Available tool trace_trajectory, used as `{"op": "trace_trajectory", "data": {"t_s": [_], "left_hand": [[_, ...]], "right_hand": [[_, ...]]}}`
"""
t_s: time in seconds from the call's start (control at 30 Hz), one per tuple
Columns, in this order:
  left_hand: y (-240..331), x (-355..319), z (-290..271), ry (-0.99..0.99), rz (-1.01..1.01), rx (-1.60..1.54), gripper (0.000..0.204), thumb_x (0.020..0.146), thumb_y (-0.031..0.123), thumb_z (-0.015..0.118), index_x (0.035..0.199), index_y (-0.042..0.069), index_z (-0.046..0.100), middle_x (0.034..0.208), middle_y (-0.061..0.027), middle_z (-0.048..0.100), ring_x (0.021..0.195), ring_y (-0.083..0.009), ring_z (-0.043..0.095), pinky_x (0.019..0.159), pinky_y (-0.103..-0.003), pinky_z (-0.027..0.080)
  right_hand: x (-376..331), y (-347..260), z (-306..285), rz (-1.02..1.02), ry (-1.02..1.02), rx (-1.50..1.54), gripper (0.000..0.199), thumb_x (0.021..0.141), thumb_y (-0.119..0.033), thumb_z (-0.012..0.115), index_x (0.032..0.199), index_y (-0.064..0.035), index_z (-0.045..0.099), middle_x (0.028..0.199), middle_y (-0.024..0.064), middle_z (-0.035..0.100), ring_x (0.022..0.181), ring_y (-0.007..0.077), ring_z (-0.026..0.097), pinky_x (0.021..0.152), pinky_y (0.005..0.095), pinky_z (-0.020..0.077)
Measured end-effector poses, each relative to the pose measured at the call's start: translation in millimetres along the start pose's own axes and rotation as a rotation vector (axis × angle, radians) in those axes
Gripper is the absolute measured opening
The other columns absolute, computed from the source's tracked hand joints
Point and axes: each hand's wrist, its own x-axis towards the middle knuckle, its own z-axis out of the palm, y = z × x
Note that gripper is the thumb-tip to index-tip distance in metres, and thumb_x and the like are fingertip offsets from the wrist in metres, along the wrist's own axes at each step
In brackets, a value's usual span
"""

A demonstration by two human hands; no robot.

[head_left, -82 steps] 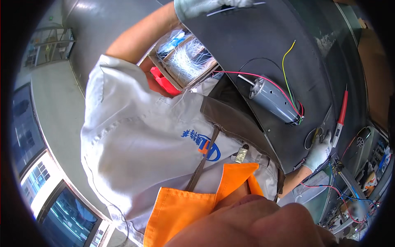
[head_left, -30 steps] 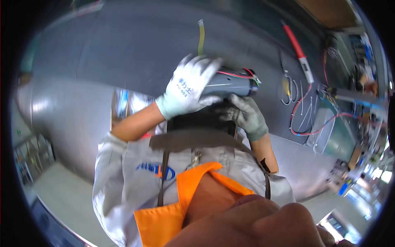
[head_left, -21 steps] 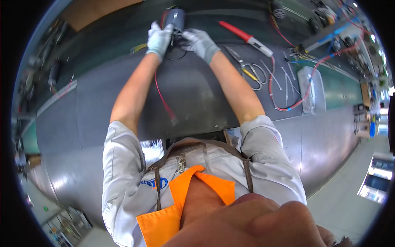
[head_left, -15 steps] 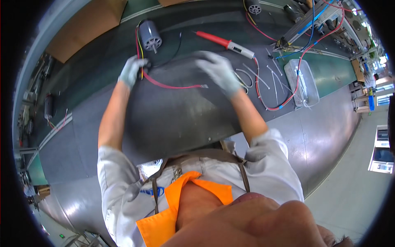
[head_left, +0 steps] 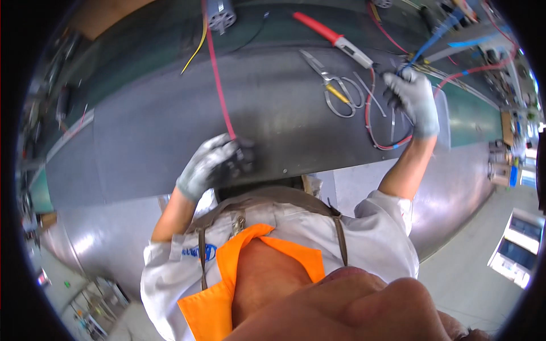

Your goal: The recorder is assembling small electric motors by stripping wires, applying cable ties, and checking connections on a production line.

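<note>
My left hand, in a whitish glove with dark fingertips, is closed on the end of a red wire near the bench's front edge. The wire stretches up to a grey motor at the back; a yellow wire hangs loose beside it. My gloved right hand is closed at the lower end of a blue hose, around a small dark tool mostly hidden by the fingers. Scissors with yellow wrapping on one handle lie left of that hand.
A red and white pen-shaped tool lies behind the scissors, its red cable looping under my right hand. Beside that hand are white strips and a clear plastic tray. A metal frame stands at the back right.
My left hand has pulled the red wire toward me, drawing it taut. My right hand has moved right onto the dark tool, uncovering the scissors. The head view has shifted.
</note>
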Motion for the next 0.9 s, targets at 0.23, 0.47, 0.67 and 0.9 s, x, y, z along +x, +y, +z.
{"op": "trace_trajectory", "data": {"t_s": [0.23,0.47,0.67,0.9], "left_hand": [[-10,27,11,-0.062,0.262,-0.098,0.039,0.1,0.027,0.063,0.123,-0.004,0.063,0.103,-0.0107,0.07,0.091,-0.0186,0.069,0.078,-0.03,0.056],[-5,41,38,0.16,0.391,-0.125,0.04,0.102,0.032,0.061,0.124,-0.003,0.063,0.089,-0.0042,0.069,0.082,-0.0114,0.066,0.078,-0.026,0.052],[-10,46,47,0.142,0.473,-0.212,0.026,0.105,0.022,0.056,0.113,0.0,0.067,0.09,-0.0036,0.07,0.083,-0.0088,0.065,0.075,-0.024,0.054],[-6,41,58,0.119,0.39,-0.367,0.024,0.105,0.023,0.057,0.111,0.002,0.066,0.089,-0.0026,0.07,0.075,-0.0057,0.062,0.068,-0.022,0.052]], "right_hand": [[-72,29,124,-0.325,-0.845,0.483,0.032,0.09,-0.023,0.075,0.109,0.0034,0.073,0.093,0.0097,0.074,0.078,0.0138,0.07,0.069,0.0261,0.0561],[-114,-2,174,-0.242,-0.646,0.897,0.041,0.098,-0.025,0.065,0.126,0.0053,0.065,0.087,0.0137,0.073,0.075,0.0167,0.068,0.068,0.0292,0.0551],[-106,-3,196,-0.369,-0.571,1.03,0.055,0.102,-0.017,0.053,0.152,-0.001,0.04,0.078,0.015,0.07,0.064,0.0168,0.065,0.061,0.0296,0.0524],[-108,-10,205,-0.358,-0.516,1.112,0.057,0.1,-0.015,0.052,0.152,0.0021,0.038,0.079,0.016,0.07,0.067,0.0181,0.066,0.063,0.0303,0.0533]]}}
